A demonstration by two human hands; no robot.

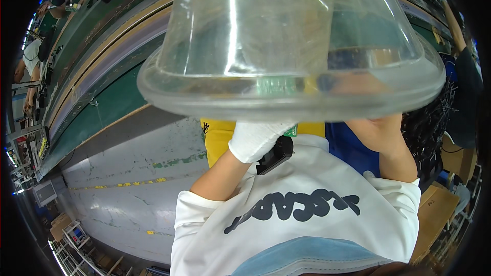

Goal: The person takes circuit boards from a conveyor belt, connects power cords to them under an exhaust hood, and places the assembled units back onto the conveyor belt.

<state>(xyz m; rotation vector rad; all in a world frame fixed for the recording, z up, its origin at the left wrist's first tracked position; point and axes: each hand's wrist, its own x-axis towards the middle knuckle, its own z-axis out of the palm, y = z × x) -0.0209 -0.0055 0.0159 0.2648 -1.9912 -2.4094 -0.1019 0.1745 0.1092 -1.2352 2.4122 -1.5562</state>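
Observation:
A large clear plastic dome (286,41) fills the top of the view and blurs what lies behind it. My left hand (255,139) wears a white glove and reaches up under the dome's rim, its fingers closed at the lower edge of a small green circuit board (279,85). The board shows mostly through the plastic. A black device (275,156) sits at that wrist. My right hand (379,134) is bare and rises beside the board. Its fingers are hidden behind the rim, so its grip is unclear.
Long green conveyor belts (102,102) curve along the upper left, with other people (30,59) working at them. A yellow bin (219,140) and a blue bin (353,151) stand below my hands. Black parts (427,128) and cardboard boxes (434,209) are on the right.

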